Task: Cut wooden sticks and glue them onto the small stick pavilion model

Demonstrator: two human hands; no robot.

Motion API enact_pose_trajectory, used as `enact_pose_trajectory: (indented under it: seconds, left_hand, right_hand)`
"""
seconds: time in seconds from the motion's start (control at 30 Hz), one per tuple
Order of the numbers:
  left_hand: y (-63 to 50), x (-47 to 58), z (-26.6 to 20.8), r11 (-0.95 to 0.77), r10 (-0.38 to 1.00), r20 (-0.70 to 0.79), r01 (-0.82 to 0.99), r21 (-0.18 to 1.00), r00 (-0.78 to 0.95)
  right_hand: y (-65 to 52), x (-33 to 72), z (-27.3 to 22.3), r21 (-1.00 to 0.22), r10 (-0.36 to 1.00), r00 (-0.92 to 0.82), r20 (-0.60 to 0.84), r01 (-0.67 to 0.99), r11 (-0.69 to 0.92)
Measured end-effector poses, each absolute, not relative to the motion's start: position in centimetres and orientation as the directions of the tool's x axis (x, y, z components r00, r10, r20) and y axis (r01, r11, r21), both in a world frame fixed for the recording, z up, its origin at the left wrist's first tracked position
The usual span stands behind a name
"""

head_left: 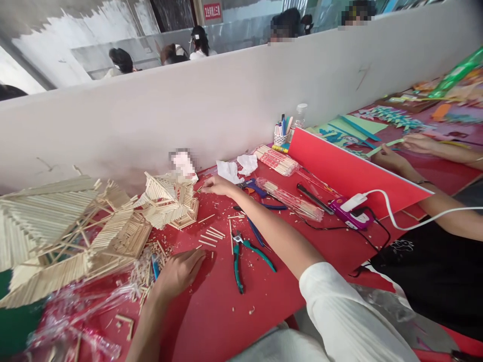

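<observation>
Here, the right hand's (219, 186) fingertips are pinched narrowly just beside the small stick-built model (182, 202); any piece between them is too small to tell. A light, square approach probably spares its thin sticks. The left hand (183, 267) rests near the cut sticks (208, 243), its grip hidden.
</observation>
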State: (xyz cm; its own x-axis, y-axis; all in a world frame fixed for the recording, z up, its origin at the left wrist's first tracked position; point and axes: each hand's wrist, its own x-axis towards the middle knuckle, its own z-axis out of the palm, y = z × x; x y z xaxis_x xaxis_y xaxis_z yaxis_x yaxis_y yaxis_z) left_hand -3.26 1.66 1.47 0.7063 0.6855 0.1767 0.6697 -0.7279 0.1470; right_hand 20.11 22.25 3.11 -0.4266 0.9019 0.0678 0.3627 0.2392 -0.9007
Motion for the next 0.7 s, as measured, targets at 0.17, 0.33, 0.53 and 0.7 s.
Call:
enact_pose_trajectory:
  seconds: [0.17, 0.33, 0.53, 0.7]
  left_hand:
    - [1.6, -2.9, 1.6, -0.726, 0.688, 0.163, 0.674, 0.137, 0.707]
    - [1.6, -2.9, 1.6, -0.722, 0.692, 0.151, 0.674, 0.159, 0.706]
    - [1.7, -3.2, 1.4, -0.735, 0.678, 0.168, 0.665, 0.132, 0.716]
    - [1.6, -3.4, 1.3, -0.732, 0.681, 0.178, 0.668, 0.134, 0.71]
  right_hand:
    - [21.2, 22.3, 4.7, -0.996, 0.923, -0.385, -0.01, -0.083, -0.045]
    - [20.2, 23.1, 6.2, -0.904, 0.891, -0.453, -0.016, -0.373, -0.207]
    - [19.5, 21.9, 5.6, -0.928, 0.845, -0.524, -0.108, -0.25, -0.275]
    - [19.8, 20.4, 4.0, -0.988, 0.824, -0.547, -0.146, 0.13, -0.089]
